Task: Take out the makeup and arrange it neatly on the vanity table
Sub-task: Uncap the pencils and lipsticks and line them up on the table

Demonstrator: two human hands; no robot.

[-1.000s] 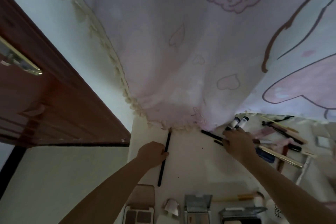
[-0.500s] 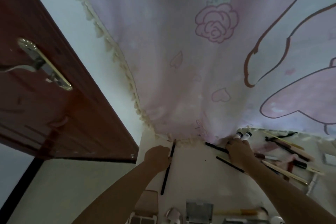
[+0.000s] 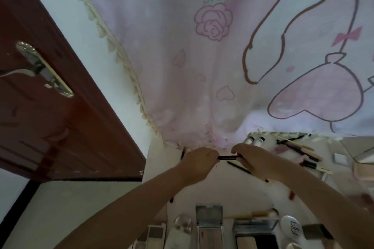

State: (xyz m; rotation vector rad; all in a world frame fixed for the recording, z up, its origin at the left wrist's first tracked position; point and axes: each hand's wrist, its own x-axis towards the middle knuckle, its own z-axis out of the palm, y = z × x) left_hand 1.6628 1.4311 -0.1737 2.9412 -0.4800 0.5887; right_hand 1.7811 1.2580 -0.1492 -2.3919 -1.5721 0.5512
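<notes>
Thin black pencil (image 3: 227, 157), matte & round, is held level between both hands just above the white vanity table (image 3: 202, 186), near its back edge. Left hand (image 3: 197, 160) has fingers curled, pinching the pencil's left end; right hand (image 3: 252, 157) curls round the right end, fingertips hidden under the knuckles. A 2nd black pencil (image 3: 238, 167) lies slanted on the table just below the right hand. Vs 0.5 s ago: hands were apart, left on a long black stick near the table's left side, right by the two white tubes (image 3: 254, 140); now they meet on one pencil. Soft pink printed curtain (image 3: 202, 66) w/ cream tassel trim drapes onto the back edge. Brushes (image 3: 295, 147) crowd the right; shiny compacts (image 3: 209, 216) line the near edge; bare tabletop between them.
</notes>
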